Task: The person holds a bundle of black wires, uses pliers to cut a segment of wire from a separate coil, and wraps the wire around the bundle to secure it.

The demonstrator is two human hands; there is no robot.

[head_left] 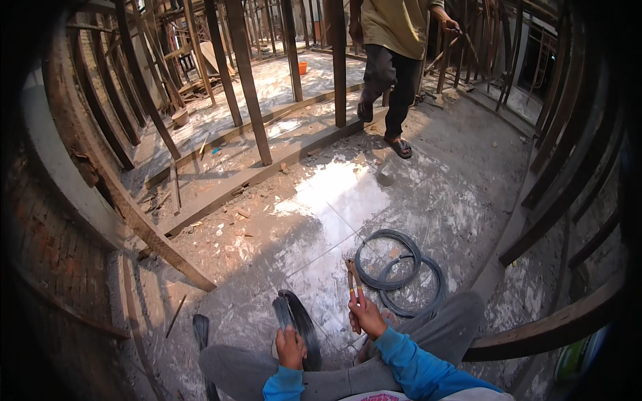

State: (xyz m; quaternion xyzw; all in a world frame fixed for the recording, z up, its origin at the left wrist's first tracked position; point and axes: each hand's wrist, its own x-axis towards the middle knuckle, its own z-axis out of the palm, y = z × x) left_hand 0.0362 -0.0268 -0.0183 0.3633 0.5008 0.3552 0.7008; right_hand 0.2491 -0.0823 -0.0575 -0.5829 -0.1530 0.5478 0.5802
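My left hand (291, 349) is closed round a bundle of cut grey wire (281, 312), whose far ends point away from me. A darker, curved bundle of wire (305, 329) lies just right of it on the floor. My right hand (367, 318) grips a pair of pincers (352, 273) by its red and yellow handles, with the jaws pointing away from me. Whether the jaws hold anything is too small to tell. Two overlapping coils of grey wire (435, 264) rest on the floor beyond my right hand. Another dark wire bundle (200, 329) lies beside my left knee.
A person (394, 40) in a tan shirt walks on the far side, one foot raised. Wooden posts (249, 87) stand around, with a low beam (294, 148) across the floor. A slanting timber (157, 234) is on the left; an orange bucket (303, 68) sits far off.
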